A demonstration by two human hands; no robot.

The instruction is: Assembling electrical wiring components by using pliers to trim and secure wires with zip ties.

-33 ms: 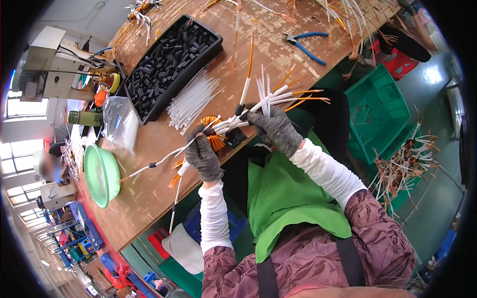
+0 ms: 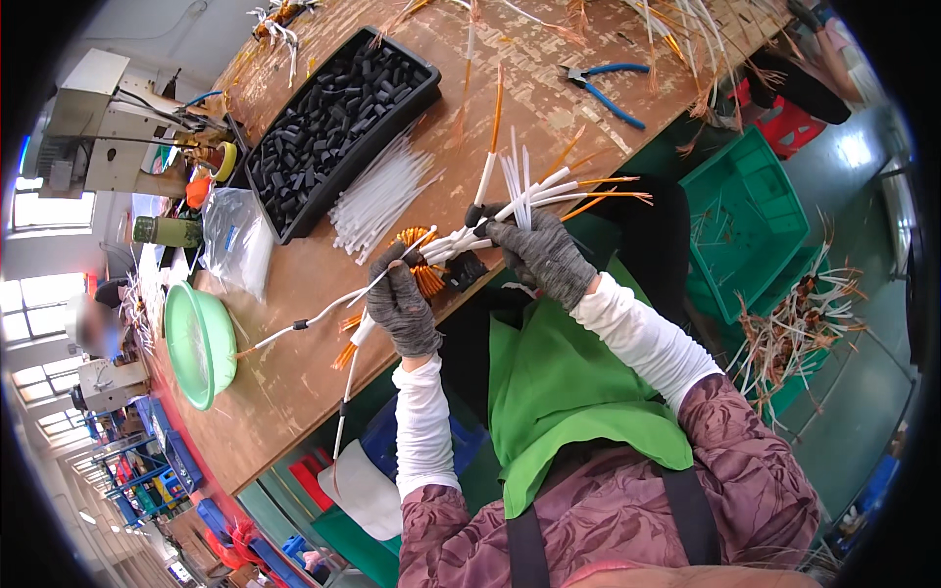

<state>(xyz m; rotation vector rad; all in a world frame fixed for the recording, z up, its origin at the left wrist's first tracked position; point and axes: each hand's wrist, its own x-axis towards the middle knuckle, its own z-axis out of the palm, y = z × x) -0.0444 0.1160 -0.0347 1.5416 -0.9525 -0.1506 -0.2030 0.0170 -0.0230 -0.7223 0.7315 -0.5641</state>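
Note:
A copper-wire coil [image 2: 423, 279] with white-sleeved leads [image 2: 555, 188] is held between my two gloved hands, over the table's near edge. My left hand [image 2: 404, 312] is closed at the coil's left side, with a thin white strip like a cable tie [image 2: 371, 285] pinched in its fingers. My right hand [image 2: 551, 261] is closed around the leads and a small bunch of white cable ties [image 2: 518, 178], which stick up above the fingers. Some leads carry black sleeves and end in bare copper. Other leads hang left past my left hand. Both palms are hidden.
A black tray [image 2: 284, 220] of small black pieces stands beyond my hands, beside loose cable ties [image 2: 380, 196]. Blue-handled cutters [image 2: 610, 90] lie at the back right. A green basin [image 2: 201, 348] stands left. Green crates [image 2: 750, 206] and wired coils [image 2: 799, 328] sit at right.

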